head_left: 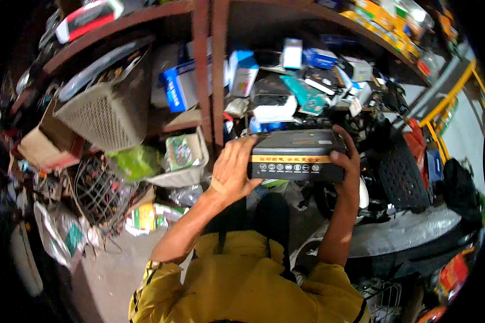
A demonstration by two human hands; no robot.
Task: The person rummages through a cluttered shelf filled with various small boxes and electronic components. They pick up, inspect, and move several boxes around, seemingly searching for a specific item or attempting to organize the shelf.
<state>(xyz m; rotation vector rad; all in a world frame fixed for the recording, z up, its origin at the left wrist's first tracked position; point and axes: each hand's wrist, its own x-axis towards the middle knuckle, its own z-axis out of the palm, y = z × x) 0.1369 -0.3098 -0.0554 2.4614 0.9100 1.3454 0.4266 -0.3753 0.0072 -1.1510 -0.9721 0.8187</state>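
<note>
Between my two hands is a black cardboard box (299, 146) with an orange printed band and a row of small white icons along its near side. My left hand (233, 168) grips its left end, the fingers bent over the top edge. A plaster-like strip shows on that wrist. At the other end my right hand (348, 160) is closed around the box, thumb against the near side and fingers behind. The box is held up in front of the shelves, above my legs. Its underside and far side are hidden.
A brown shelf post (217, 81) rises beyond my left hand. Small boxes, among them a blue and white one (243, 72), crowd the shelf. At left are a beige basket (103, 116) and a wire basket (99, 191). A bubble-wrapped bundle (415, 232) lies at right.
</note>
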